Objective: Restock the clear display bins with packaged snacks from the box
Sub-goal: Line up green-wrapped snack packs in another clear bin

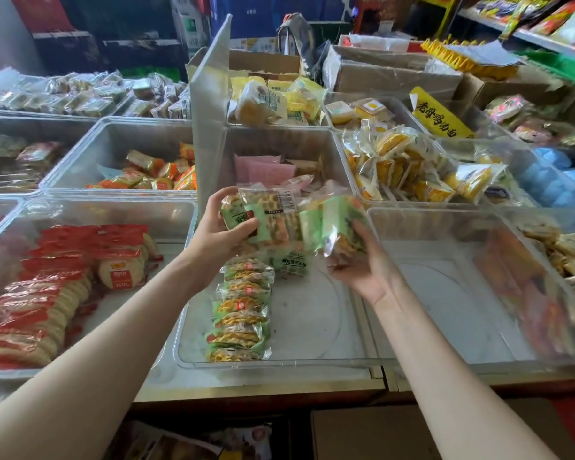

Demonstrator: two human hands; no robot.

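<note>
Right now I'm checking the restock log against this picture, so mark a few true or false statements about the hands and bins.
1. Both hands hold green-wrapped snack packs above the middle bin. True.
2. The middle bin is packed full. False: one row of green packs lines its left side; the rest of the floor is bare.
3. The bin to the left holds red-wrapped round crackers. True.
4. The left hand is empty. False: it grips packs, as does the right hand.

Bare bin floor (312, 310) beside packet row (239, 310)
</note>
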